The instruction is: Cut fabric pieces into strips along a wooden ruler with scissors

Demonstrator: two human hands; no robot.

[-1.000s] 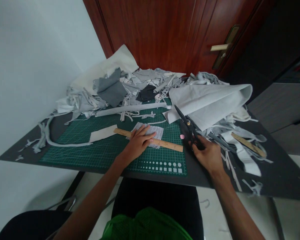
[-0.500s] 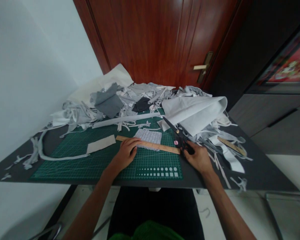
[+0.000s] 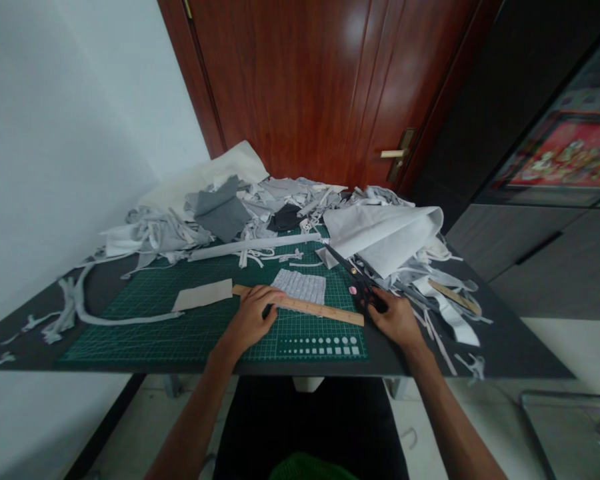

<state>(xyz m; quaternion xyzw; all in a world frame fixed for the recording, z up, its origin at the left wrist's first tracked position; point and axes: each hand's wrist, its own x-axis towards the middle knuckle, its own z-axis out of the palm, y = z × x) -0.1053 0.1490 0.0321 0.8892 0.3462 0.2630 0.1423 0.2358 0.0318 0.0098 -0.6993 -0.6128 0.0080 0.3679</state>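
Note:
My left hand [image 3: 253,315] lies on the green cutting mat [image 3: 145,320], its fingers curled over the left part of a wooden ruler [image 3: 320,308]. A small white patterned cloth piece [image 3: 300,285] sits just behind the ruler. My right hand [image 3: 394,319] rests at the mat's right edge, fingers closed around the handles of black scissors [image 3: 353,275], whose blades point up and left toward a big folded white fabric [image 3: 380,233]. A small pink object [image 3: 351,290] lies beside the scissors.
Grey and white fabric scraps [image 3: 230,213] pile along the table's far side. A beige cloth rectangle [image 3: 204,295] lies on the mat. A second wooden ruler [image 3: 454,297] lies among strips at right. Behind stand a red-brown door [image 3: 330,87] and a white wall at left.
My left hand slid leftward off the patterned cloth and curled over the ruler's left part. The camera view tilted upward. My right hand stayed on the scissors.

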